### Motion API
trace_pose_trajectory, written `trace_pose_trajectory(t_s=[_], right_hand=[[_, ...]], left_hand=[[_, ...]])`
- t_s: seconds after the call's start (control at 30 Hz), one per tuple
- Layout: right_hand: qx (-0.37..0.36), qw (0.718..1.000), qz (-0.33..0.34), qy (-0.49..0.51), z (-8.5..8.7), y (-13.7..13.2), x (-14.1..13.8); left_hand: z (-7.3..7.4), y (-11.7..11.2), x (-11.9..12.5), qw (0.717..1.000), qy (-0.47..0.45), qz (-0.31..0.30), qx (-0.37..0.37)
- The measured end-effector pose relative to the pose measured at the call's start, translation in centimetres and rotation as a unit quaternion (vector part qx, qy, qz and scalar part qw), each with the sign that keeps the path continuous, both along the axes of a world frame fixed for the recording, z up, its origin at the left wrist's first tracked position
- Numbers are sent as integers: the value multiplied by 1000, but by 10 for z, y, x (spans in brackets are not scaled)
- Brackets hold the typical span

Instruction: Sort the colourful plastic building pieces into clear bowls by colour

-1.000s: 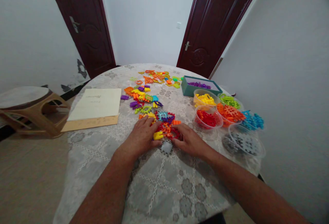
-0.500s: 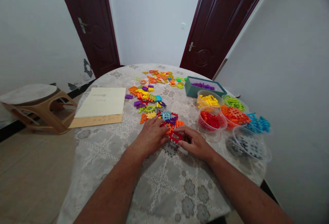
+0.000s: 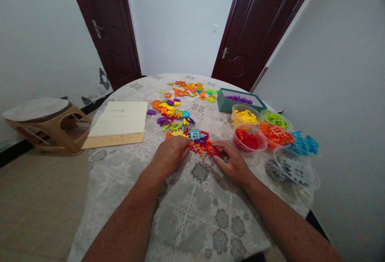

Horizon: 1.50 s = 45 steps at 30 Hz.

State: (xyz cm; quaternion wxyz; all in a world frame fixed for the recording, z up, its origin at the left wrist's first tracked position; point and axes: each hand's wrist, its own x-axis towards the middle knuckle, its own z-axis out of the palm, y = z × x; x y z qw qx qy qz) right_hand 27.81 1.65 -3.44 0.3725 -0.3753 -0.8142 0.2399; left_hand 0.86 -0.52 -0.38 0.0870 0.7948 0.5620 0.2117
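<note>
A small cluster of red and orange interlocking plastic pieces [image 3: 202,146] lies on the round table between my hands. My left hand [image 3: 171,154] rests knuckles up, its fingers curled against the cluster's left side. My right hand [image 3: 232,161] is on the other side, thumb and fingers pinched on a red piece [image 3: 212,150] at the cluster's right end. A grey square piece [image 3: 200,172] lies flat on the cloth just in front of both hands. A blue piece [image 3: 195,134] and a purple one sit right behind the cluster.
Loose coloured pieces [image 3: 173,113] spread toward the far edge. At the right stand a green box [image 3: 240,102] and clear tubs of yellow [image 3: 245,116], red [image 3: 248,138], orange, green, blue and grey [image 3: 290,170] pieces. A booklet [image 3: 120,119] lies at left, with a wooden stool [image 3: 42,123] beyond.
My hands have shifted slightly away from me with the red and orange cluster, uncovering the grey square piece. The yellow piece by my left fingers is out of sight. The view has tilted slightly.
</note>
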Motion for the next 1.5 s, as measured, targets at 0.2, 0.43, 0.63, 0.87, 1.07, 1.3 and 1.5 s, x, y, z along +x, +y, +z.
trace_pose_trajectory(t_s=[0.2, 0.43, 0.63, 0.87, 1.07, 1.3, 1.5], right_hand=[[12, 1000, -3, 21, -4, -3, -6], [85, 996, -4, 33, 1, -10, -12], [146, 989, 31, 15, 1, -18, -24], [159, 986, 45, 1, -2, -18, -25], [160, 986, 49, -3, -1, -16, -26], [-8, 995, 24, 93, -3, -16, -29], [-255, 951, 63, 163, 9, -16, -25]], left_hand=[[9, -3, 4, 995, -83, 43, -14], [10, -2, 5, 954, -274, 70, -102], [5, -3, 11, 878, -414, -4, -240], [12, -7, 14, 843, -471, -37, -256], [11, -5, 13, 853, -442, -66, -270], [11, -8, 14, 895, -361, -129, -227], [16, -15, 15, 920, -307, -131, -207]])
